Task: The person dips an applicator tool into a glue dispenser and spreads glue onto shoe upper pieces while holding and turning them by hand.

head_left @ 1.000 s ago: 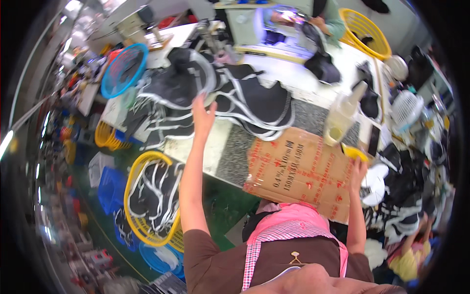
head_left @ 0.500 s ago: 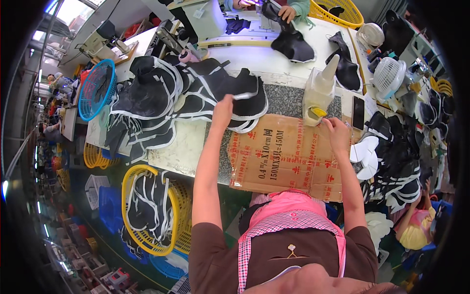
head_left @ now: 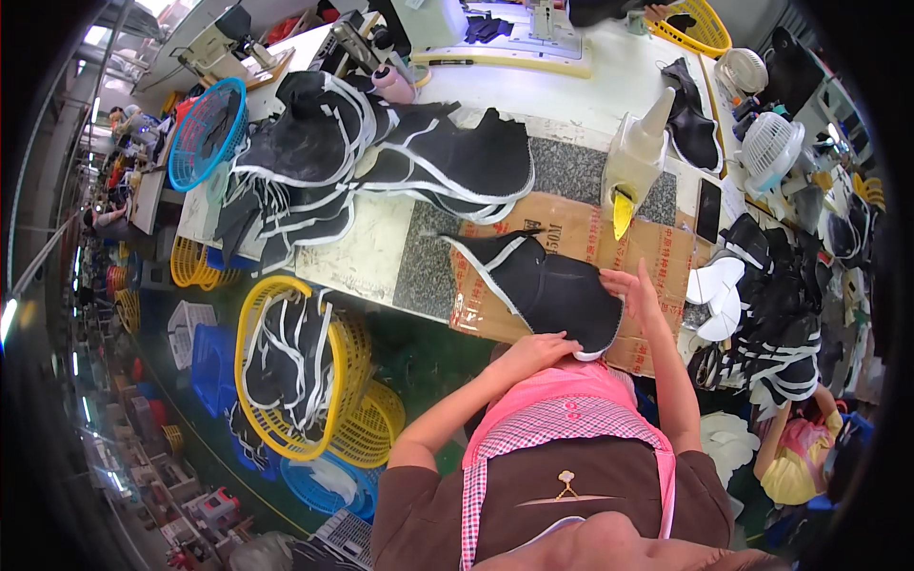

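A black shoe upper piece [head_left: 562, 290] with a white edge strip lies on the flattened brown cardboard [head_left: 476, 305] in front of me. My left hand [head_left: 541, 356] rests its outstretched fingers on the piece's near edge; its thumb is hidden. At the right edge, my right hand [head_left: 636, 293] touches the piece with straight fingers, the thumb raised apart. Beyond the cardboard stands a whitish plastic bottle [head_left: 633, 157] with a conical spout, and a yellow part [head_left: 622, 214] sits at its near side. Left of it, similar black pieces [head_left: 466, 162] lie overlapped on the table.
A larger heap of black pieces [head_left: 305, 143] covers the table's left. A phone [head_left: 708, 211], white rounded pieces [head_left: 716, 290] and more black pieces [head_left: 762, 324] lie to the right. Yellow baskets [head_left: 243, 357] stand below left. A sewing machine [head_left: 543, 24] is across the table.
One black piece has come from the left stack onto the cardboard. My left hand moved toward me to its near edge; my right hand left the bottle's side and came nearer.
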A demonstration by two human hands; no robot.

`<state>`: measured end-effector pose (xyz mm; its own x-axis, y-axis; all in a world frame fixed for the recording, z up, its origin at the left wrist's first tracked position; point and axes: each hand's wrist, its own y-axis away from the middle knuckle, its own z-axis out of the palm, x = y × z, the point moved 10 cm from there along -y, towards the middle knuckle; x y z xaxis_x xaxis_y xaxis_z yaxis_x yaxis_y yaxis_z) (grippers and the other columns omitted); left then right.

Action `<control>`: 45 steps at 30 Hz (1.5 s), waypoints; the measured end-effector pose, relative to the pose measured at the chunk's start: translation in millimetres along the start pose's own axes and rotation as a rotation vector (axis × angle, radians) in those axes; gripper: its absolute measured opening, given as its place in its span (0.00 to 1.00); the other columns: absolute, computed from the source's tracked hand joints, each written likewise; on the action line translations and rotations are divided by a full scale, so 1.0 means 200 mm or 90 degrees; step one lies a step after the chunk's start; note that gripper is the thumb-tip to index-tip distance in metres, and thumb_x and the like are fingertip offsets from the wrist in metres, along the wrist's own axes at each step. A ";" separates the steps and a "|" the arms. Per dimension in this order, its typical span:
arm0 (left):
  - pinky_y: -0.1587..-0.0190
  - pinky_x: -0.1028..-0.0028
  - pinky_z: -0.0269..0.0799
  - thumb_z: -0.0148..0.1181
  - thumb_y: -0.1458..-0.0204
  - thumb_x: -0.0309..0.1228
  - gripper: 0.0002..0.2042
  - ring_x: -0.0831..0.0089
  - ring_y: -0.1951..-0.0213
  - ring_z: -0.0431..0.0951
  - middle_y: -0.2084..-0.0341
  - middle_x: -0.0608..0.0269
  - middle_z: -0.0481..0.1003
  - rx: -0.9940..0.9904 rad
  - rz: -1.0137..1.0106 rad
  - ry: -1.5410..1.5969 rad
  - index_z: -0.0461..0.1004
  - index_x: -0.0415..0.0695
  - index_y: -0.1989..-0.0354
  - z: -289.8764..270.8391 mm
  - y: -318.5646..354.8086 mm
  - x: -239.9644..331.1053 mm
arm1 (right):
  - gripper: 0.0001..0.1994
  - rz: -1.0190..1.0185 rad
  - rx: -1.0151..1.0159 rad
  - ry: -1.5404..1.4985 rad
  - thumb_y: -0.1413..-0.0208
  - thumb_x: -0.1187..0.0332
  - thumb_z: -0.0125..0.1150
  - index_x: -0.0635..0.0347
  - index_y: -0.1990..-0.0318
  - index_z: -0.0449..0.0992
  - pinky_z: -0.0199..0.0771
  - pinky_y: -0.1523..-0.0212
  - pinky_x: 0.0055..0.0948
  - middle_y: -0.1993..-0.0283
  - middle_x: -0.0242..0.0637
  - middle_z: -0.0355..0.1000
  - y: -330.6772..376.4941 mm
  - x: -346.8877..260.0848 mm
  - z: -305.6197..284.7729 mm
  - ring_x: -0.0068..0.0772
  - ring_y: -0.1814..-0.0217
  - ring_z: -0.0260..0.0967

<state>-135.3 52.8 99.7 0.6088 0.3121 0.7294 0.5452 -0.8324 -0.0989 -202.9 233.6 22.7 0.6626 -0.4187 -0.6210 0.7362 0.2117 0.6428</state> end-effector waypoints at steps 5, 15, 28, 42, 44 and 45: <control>0.37 0.58 0.65 0.59 0.47 0.25 0.13 0.54 0.41 0.71 0.50 0.53 0.75 0.125 -0.008 0.055 0.75 0.41 0.53 -0.17 -0.08 -0.08 | 0.21 -0.244 0.087 0.504 0.44 0.67 0.65 0.58 0.43 0.68 0.73 0.63 0.26 0.62 0.38 0.76 0.00 -0.15 0.03 0.22 0.63 0.72; 0.31 0.48 0.51 0.69 0.68 0.26 0.50 0.48 0.27 0.47 0.28 0.56 0.50 -0.147 -0.116 -0.335 0.54 0.58 0.29 -0.33 -0.19 -0.36 | 0.14 -0.189 -0.001 0.520 0.49 0.84 0.57 0.62 0.54 0.71 0.65 0.76 0.24 0.77 0.30 0.70 0.12 -0.29 -0.15 0.20 0.76 0.67; 0.51 0.71 0.76 0.58 0.52 0.24 0.26 0.63 0.52 0.76 0.39 0.62 0.69 0.009 -0.156 -0.454 0.71 0.56 0.41 -0.23 -0.34 -0.46 | 0.19 -0.440 0.271 0.830 0.54 0.76 0.69 0.64 0.54 0.71 0.73 0.63 0.32 0.69 0.43 0.73 0.02 -0.77 -0.07 0.34 0.63 0.75; 0.65 0.68 0.81 0.60 0.56 0.24 0.25 0.62 0.55 0.77 0.41 0.53 0.70 0.109 -0.282 -0.423 0.74 0.59 0.46 -0.27 -0.37 -0.43 | 0.07 -0.689 0.310 0.694 0.40 0.77 0.53 0.66 0.58 0.76 0.74 0.61 0.36 0.61 0.46 0.76 0.05 -0.85 0.07 0.41 0.63 0.76; 0.69 0.69 0.80 0.60 0.53 0.26 0.19 0.62 0.58 0.78 0.40 0.51 0.69 0.110 -0.273 -0.440 0.74 0.58 0.51 -0.26 -0.37 -0.43 | 0.07 -0.509 0.344 0.558 0.36 0.73 0.54 0.68 0.61 0.76 0.72 0.67 0.33 0.66 0.45 0.77 -0.08 -0.80 0.03 0.34 0.70 0.75; 0.69 0.70 0.80 0.59 0.53 0.27 0.19 0.62 0.59 0.78 0.40 0.51 0.69 0.107 -0.277 -0.436 0.74 0.58 0.50 -0.26 -0.37 -0.44 | 0.09 -0.560 0.312 0.593 0.36 0.70 0.55 0.69 0.63 0.75 0.71 0.69 0.33 0.71 0.43 0.76 -0.10 -0.79 0.15 0.29 0.76 0.73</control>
<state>-259.5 62.6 78.4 0.5095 0.8461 0.1567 0.8594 -0.5096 -0.0427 -326.1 268.8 121.2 -0.0036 0.5331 -0.8461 0.9632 -0.2257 -0.1463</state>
